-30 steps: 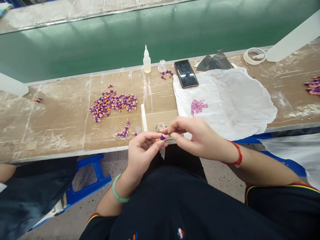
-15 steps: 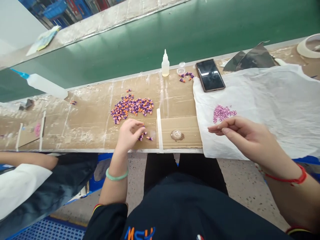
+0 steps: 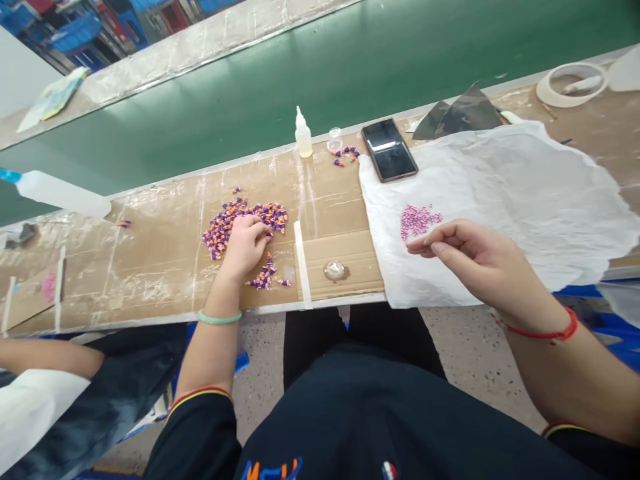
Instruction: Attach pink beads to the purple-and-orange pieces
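The person sits at a long cardboard-covered worktop (image 3: pixel 150 267) with a green belt (image 3: pixel 300 73) running behind it. The left hand (image 3: pixel 245 243), a green bangle (image 3: pixel 220 318) on its wrist, rests just left of the frame's centre on the near edge of a heap of purple-and-orange pieces (image 3: pixel 235 217). Its fingers curl down among them, and I cannot tell whether that grip has closed on a piece. A smaller cluster of the same pieces (image 3: pixel 267 277) lies just below the hand, beside a white strip (image 3: pixel 303 263) and a small clear round dish (image 3: pixel 334 270). The right hand (image 3: pixel 475 263), with a red cord (image 3: pixel 545 330) at its wrist, hovers right of centre over a crumpled white sheet (image 3: pixel 525 193). Its grip is pinched, thumb against forefinger, perhaps on something too tiny to make out. Just above its fingertips, a patch of pink beads (image 3: pixel 420 220) sits on the sheet. Farther back stand a glue bottle (image 3: pixel 303 133) and a little clear jar (image 3: pixel 335 139), with a dark phone (image 3: pixel 389 149) lying just to their right. A tape roll (image 3: pixel 570 83) lies at the upper right.
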The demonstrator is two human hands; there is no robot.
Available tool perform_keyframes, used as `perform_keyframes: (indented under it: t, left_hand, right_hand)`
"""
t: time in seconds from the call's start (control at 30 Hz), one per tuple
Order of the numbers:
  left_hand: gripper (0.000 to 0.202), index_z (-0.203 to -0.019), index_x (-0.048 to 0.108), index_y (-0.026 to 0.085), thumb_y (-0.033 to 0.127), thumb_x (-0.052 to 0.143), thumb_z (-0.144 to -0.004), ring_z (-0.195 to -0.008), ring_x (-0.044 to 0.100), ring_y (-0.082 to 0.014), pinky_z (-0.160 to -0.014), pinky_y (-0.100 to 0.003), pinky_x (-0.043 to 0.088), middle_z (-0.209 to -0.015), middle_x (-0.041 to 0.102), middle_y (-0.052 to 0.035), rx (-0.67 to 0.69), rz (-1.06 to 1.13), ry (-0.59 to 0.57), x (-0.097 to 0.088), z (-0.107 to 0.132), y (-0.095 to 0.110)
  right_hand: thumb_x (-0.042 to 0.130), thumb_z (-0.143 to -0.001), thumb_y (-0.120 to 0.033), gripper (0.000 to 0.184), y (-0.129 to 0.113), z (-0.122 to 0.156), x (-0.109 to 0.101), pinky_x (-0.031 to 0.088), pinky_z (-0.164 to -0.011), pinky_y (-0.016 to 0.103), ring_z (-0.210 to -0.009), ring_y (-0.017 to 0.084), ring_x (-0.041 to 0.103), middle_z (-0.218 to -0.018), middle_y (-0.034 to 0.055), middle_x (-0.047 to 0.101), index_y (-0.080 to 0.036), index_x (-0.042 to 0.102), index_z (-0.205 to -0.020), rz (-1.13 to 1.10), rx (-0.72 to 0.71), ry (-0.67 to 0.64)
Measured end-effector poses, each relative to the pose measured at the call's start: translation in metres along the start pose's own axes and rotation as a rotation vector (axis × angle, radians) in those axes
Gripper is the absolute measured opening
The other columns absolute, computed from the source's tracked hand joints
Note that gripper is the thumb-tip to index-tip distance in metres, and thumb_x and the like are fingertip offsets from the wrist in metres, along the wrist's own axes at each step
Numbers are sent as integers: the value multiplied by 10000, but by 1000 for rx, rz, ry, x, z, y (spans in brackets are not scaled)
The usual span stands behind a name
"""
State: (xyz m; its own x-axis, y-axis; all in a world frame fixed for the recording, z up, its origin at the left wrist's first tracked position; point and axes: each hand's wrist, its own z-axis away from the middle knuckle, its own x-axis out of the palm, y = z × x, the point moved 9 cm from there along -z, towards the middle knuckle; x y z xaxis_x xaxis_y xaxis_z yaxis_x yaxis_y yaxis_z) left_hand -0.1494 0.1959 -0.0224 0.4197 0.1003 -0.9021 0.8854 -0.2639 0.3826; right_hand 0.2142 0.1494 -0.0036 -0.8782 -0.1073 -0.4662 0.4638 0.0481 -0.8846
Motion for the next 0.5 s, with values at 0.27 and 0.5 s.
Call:
perform_keyframes:
  t: [0.27,0.5]
  left_hand:
    - [176,-836,741,197,362,754,-777,-479,484,-102,-420,-208,358,-568,570,29,-327,787,158,-17,37,11]
    - [238,-807,768,199,378,872,-689,-395,454,-42,-374,-156,361,-585,596,24,-419,1241,-86,20,55,69]
  right_hand:
    - [539,-858,-214,89,29,-7,-20,563,-764,381,-871,223,708,-901,61,739,-209,627,-861,63,-77,133]
    - [539,-832,-125,122,33,-14,6,455,-823,424,-835,243,593,-842,74,695,-199,615,-772,502,-339,44]
